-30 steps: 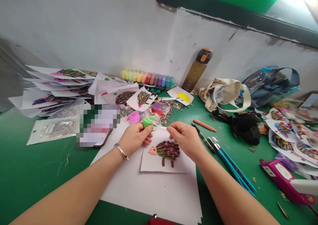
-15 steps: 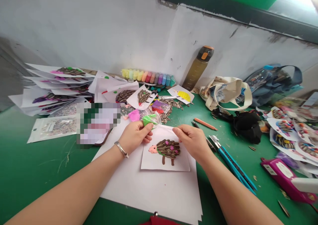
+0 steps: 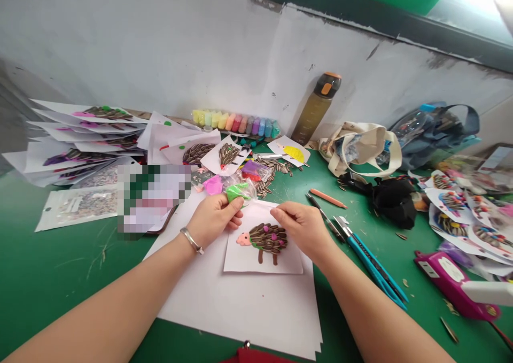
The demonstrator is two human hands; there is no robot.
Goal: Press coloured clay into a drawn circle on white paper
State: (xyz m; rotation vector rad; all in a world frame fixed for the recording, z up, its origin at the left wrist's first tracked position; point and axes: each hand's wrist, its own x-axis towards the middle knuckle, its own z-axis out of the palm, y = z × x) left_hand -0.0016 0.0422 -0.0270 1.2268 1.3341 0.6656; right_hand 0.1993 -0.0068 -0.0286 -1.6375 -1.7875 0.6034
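My left hand, with a bracelet on its wrist, is closed on a clear bag of green modelling clay. My right hand is closed in a pinch just to the right; whatever sits between its fingertips is too small or hidden to make out. Below both hands lies a white card bearing a hedgehog made of striped sunflower seeds, with a pink clay head, brown legs and purple dots. That card rests on large white paper sheets.
A phone and stacked hedgehog cards are on the left. Behind lie loose sunflower seeds, a row of coloured clay packs and a bottle. On the right are a pen, blue cutter and pink power strip.
The whole view has shifted slightly, so everything appears a little further left. Both hands keep nearly the same pose over the card.
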